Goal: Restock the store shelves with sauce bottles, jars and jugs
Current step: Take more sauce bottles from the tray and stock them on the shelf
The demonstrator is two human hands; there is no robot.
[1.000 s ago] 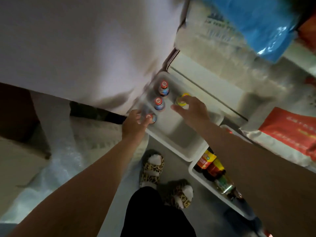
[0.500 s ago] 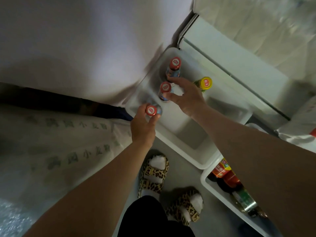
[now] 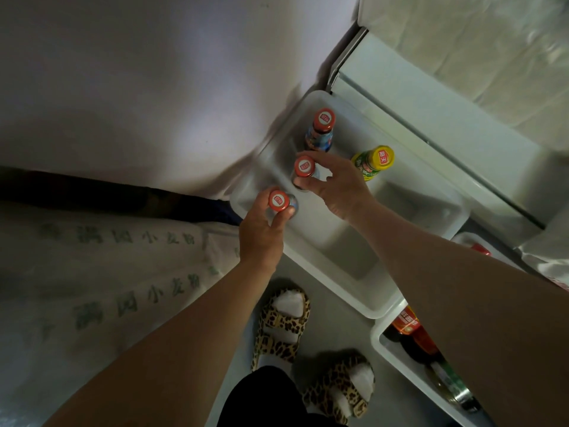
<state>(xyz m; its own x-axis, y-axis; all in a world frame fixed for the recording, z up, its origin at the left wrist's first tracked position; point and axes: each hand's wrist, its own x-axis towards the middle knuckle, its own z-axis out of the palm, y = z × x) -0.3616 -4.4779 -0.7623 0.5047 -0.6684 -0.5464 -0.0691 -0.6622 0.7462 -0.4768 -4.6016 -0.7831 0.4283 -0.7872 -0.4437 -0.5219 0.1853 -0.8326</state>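
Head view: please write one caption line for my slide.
Each hand, left and right, grips a red-capped bottle in the white bin.

The yellow cap (image 3: 382,157), just beyond the right hand (image 3: 335,186), reads 海天; the sack (image 3: 123,272) beside the left hand (image 3: 260,232) reads 小麦粉

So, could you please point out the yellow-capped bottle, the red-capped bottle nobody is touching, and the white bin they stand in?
Yellow-capped bottle (image 3: 381,156): head view, on its yellow cap.
Untouched red-capped bottle (image 3: 324,119): head view, on its red cap.
White bin (image 3: 335,286): head view, on its near rim.
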